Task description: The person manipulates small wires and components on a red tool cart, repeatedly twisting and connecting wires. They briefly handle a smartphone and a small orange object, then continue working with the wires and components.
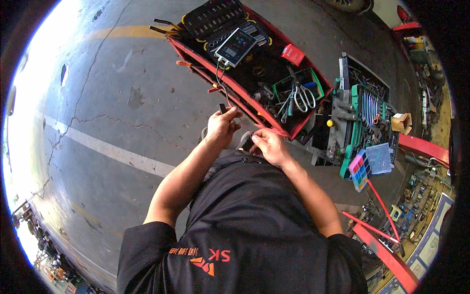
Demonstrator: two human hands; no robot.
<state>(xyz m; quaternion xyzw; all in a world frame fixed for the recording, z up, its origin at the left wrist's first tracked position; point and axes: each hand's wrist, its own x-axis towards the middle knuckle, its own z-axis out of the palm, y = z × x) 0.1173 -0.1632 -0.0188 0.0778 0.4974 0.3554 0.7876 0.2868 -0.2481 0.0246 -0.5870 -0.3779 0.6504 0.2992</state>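
In front of my waist, my left hand (223,128) is closed, thumb and fingers pinching a small black block-like piece (223,108). A thin dark cable (223,88) comes down to these fingers from a tablet-like device (236,47) with a lit screen. Whether cable and black piece are joined is hard to see. My right hand (269,147) is beside it, lower and to the right, its thumb and forefinger pinched together. A small dark and reddish bit shows at those fingertips, too small to name. The device rests across a socket set case (215,19).
A red tool cart (274,128) stands just ahead, holding scissors (303,98), a green bin (316,81) and a red box (293,55). Rightward are a wrench set in a green case (369,108), a colourful compartment box (360,170) and red bars (384,206).
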